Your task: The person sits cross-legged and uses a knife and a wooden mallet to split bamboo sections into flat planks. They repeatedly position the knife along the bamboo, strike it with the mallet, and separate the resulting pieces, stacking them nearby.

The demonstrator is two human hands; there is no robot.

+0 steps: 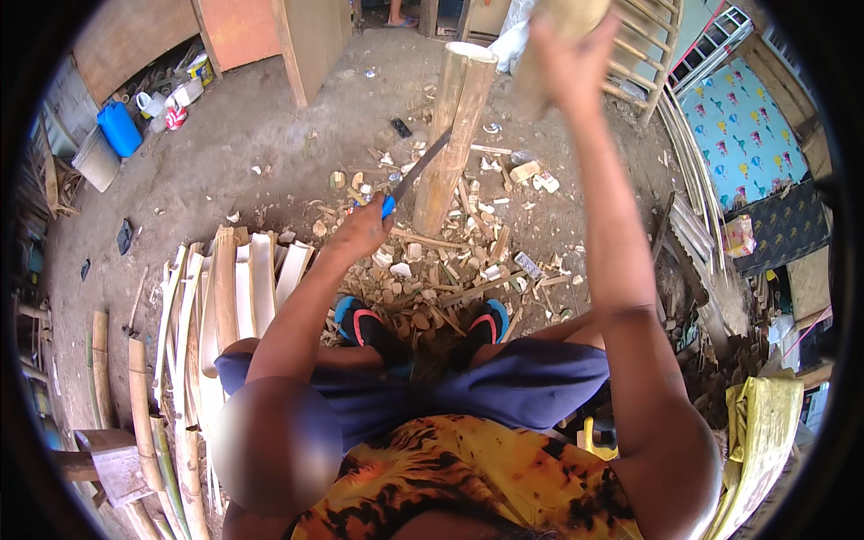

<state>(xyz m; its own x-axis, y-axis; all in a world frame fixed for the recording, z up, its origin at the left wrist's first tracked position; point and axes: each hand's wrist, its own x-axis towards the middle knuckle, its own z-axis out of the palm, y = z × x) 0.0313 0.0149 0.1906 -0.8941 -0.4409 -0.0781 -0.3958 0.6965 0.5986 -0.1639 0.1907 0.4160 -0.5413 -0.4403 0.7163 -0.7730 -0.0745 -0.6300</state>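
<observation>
Beyond the black shoes (364, 329), a bamboo post (461, 97) stands slightly tilted on the dirt floor (225, 171) among bamboo scraps (423, 263). The hands are well apart: the left hand (362, 231) clamps a knife (419, 173), its blade against the post; the raised, blurred right hand (571, 63) grips a wooden block (576, 11). An off-centre blow could twist the blade free, or topple the post, which no hand steadies.

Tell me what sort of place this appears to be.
Probably an informal bamboo-working yard. Signs of that: the upright brown bamboo pole, the pale curved split-bamboo strips bunched at left, and the small pale chips scattered over the brown dirt ground.
</observation>
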